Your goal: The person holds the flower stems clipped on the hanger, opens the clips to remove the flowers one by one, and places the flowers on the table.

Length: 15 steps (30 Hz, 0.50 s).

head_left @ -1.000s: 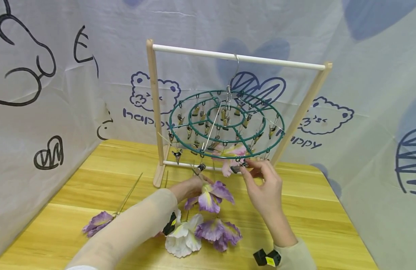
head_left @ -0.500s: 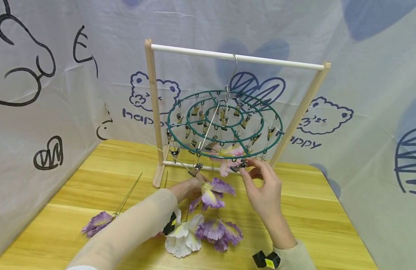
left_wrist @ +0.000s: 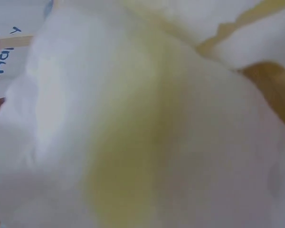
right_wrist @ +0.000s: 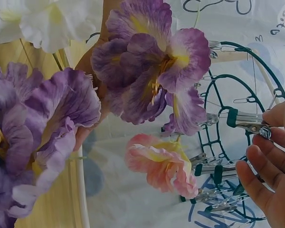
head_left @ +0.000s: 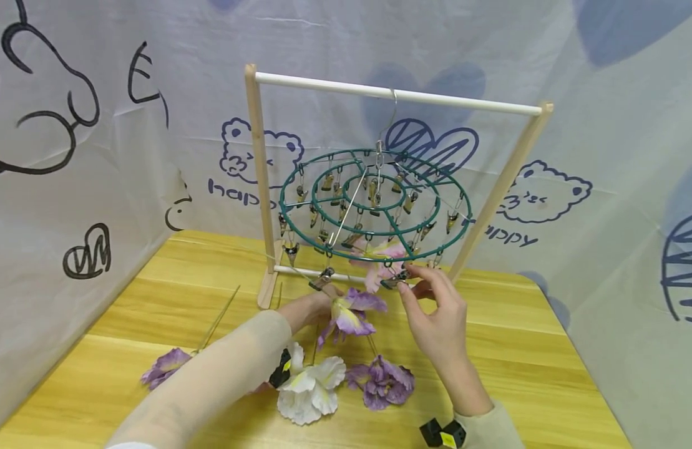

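Reading "happy" twice in blue handwritten lettering (head_left: 237, 193) on white fabric backdrop (head_left: 334, 43), passing partly behind pale wooden upright posts (head_left: 259, 143). Showing thick black E-like mark (head_left: 140, 73) farther left. Showing small unreadable letters (right_wrist: 275, 32) in right wrist view.

Wood-grain table (head_left: 514, 349): rack (head_left: 261, 156) stands near back edge; purple flower (head_left: 166, 366) near left edge; white flower (head_left: 307, 394) toward front.
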Motion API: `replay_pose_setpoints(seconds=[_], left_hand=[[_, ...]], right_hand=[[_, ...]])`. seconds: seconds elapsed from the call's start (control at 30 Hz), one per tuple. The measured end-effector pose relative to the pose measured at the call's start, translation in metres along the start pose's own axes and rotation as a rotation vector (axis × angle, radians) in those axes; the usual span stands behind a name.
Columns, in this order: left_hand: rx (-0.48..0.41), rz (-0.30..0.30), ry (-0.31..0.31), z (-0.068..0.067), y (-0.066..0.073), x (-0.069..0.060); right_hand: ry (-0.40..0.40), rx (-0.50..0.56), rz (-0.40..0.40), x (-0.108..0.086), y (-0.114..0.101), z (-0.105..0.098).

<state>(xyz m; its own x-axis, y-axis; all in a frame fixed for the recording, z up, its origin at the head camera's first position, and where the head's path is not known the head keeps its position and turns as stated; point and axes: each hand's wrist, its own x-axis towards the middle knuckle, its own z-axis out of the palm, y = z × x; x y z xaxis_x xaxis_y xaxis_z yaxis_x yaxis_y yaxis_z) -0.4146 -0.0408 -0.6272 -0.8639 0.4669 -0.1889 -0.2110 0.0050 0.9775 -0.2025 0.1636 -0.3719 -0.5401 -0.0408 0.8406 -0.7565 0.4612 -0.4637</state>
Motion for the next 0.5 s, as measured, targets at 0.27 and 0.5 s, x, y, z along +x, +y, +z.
replay_pose_setpoints(seconds=[0.27,0.5], left_hand=[[0.023,-0.005,0.023,0.025,0.094,-0.084],[0.019,-0.038,0.106,0.055,0.186,-0.164]], right_hand=[[-0.009,-0.002,-0.004,0.000,-0.001,0.002],[0.001,0.005,0.001,-0.003,-0.002,0.004]])
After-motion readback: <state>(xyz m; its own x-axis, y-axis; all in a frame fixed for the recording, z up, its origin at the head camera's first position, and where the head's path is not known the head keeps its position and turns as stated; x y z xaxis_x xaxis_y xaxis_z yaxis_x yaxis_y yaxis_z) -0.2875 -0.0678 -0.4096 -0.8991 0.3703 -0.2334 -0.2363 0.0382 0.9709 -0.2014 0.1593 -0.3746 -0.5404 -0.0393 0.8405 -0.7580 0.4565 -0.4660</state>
